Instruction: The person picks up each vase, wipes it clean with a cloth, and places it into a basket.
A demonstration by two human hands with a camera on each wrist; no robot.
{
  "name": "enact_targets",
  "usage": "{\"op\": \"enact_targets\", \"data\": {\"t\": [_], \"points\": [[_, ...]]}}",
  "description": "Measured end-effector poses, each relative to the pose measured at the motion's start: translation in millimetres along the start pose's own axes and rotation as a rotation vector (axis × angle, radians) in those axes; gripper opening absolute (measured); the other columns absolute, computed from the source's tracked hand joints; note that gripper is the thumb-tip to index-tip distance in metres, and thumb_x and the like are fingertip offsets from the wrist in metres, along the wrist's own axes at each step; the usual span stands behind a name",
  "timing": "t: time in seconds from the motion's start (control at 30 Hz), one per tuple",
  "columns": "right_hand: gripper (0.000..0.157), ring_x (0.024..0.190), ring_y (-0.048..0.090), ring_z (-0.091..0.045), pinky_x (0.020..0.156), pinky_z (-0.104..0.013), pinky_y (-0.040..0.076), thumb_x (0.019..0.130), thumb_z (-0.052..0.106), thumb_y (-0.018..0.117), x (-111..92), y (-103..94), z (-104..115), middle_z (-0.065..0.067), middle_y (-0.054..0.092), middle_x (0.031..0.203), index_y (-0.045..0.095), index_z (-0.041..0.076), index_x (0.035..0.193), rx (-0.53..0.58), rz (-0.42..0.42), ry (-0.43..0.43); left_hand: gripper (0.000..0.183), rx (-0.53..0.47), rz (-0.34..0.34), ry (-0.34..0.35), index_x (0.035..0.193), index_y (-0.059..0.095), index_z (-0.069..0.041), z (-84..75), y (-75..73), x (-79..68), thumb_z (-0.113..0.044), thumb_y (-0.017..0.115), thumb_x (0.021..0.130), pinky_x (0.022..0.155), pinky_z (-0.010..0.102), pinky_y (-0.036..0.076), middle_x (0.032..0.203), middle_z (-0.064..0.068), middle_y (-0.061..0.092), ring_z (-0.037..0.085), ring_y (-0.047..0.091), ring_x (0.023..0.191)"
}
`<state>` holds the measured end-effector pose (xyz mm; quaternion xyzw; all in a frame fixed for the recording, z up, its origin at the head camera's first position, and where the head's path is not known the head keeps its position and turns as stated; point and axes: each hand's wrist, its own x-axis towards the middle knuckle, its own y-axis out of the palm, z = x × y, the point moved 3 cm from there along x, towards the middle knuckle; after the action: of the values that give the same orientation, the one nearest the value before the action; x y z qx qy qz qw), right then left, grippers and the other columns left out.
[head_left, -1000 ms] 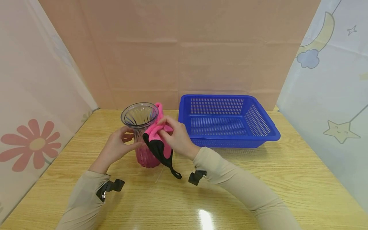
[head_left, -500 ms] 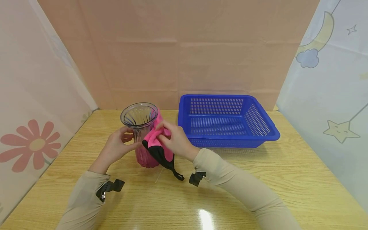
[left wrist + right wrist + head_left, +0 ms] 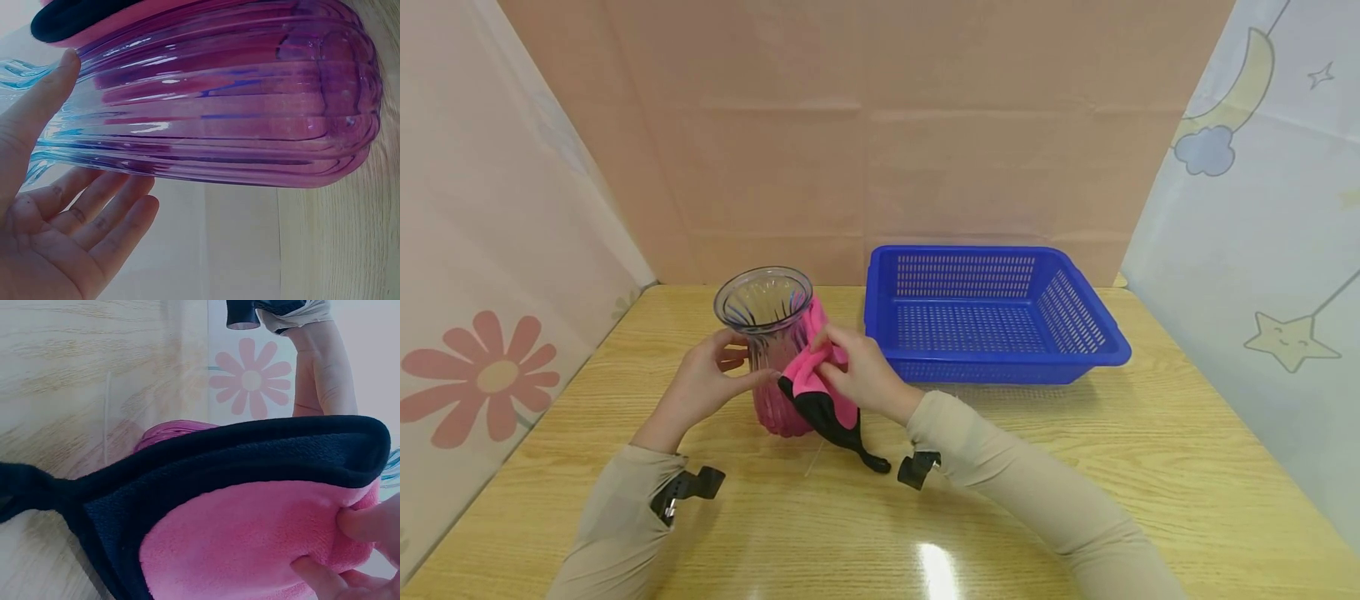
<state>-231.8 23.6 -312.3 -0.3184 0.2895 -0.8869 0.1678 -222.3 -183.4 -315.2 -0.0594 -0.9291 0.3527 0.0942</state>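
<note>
A clear glass vase (image 3: 778,408) with a flared rim and a pink, ribbed lower part stands upright on the table, left of the middle. My left hand (image 3: 703,383) holds its left side just under the rim; in the left wrist view the thumb lies on one side of the vase (image 3: 237,106) and the fingertips touch the other. A pink and black cleaning cloth (image 3: 823,404) with a hanging loop is pinched in my right hand (image 3: 865,371) against the vase's right side. The right wrist view shows thumb and fingers gathering the pink part of the cloth (image 3: 225,531), which hides most of the vase.
A blue plastic basket (image 3: 1000,358) with slotted walls stands to the right of the vase, near the back of the table (image 3: 1030,500). Behind it rises a peach backdrop (image 3: 865,125). Patterned sheets hang at both sides.
My right hand has shifted slightly down along the vase with the cloth, and the cloth's loop end has swung to the right. The left hand and the vase stay in place.
</note>
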Motion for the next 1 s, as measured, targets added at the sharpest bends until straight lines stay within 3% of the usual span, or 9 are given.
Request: {"op": "enact_targets", "data": {"t": [0.17,0.67,0.83,1.0], "points": [[0.011,0.09,0.059,-0.022,0.083,-0.041,0.054,0.082,-0.002,0.063,-1.8,3.0,-5.0,-0.012,0.063,0.094,0.056,0.003,0.089,-0.034,0.031,-0.004,0.066,-0.002,0.001,-0.005,0.126,0.048,-0.004,1.0,0.3,0.5,-0.04,0.074,0.077,0.092,0.056,0.05,0.126,0.022,0.056,0.046,0.055,0.115],[0.013,0.085,0.055,-0.022,0.078,-0.045,0.052,0.081,-0.004,0.063,-7.3,4.5,-8.2,-0.012,0.06,0.092,0.055,0.004,0.088,-0.059,0.077,0.016,0.069,0.004,0.013,-0.02,0.127,0.046,-0.003,-1.6,-1.4,-0.3,-0.042,0.073,0.078,0.093,0.055,0.05,0.128,0.023,0.055,0.046,0.054,0.116],[0.012,0.087,0.057,-0.023,0.08,-0.045,0.053,0.081,-0.004,0.062,-7.6,4.3,-9.6,-0.012,0.061,0.092,0.055,0.004,0.089,-0.053,0.067,0.005,0.068,0.008,0.017,-0.021,0.125,0.047,-0.001,-1.6,-1.5,-0.6,-0.042,0.073,0.078,0.093,0.054,0.05,0.127,0.023,0.055,0.046,0.054,0.116],[0.011,0.089,0.06,-0.022,0.083,-0.037,0.054,0.081,-0.002,0.062,-6.4,2.5,-8.9,-0.011,0.065,0.093,0.057,0.004,0.089,-0.044,0.025,0.005,0.068,0.02,0.021,-0.018,0.126,0.047,-0.002,-1.0,-1.7,-0.5,-0.042,0.073,0.078,0.092,0.054,0.05,0.127,0.024,0.055,0.045,0.055,0.116]]}}
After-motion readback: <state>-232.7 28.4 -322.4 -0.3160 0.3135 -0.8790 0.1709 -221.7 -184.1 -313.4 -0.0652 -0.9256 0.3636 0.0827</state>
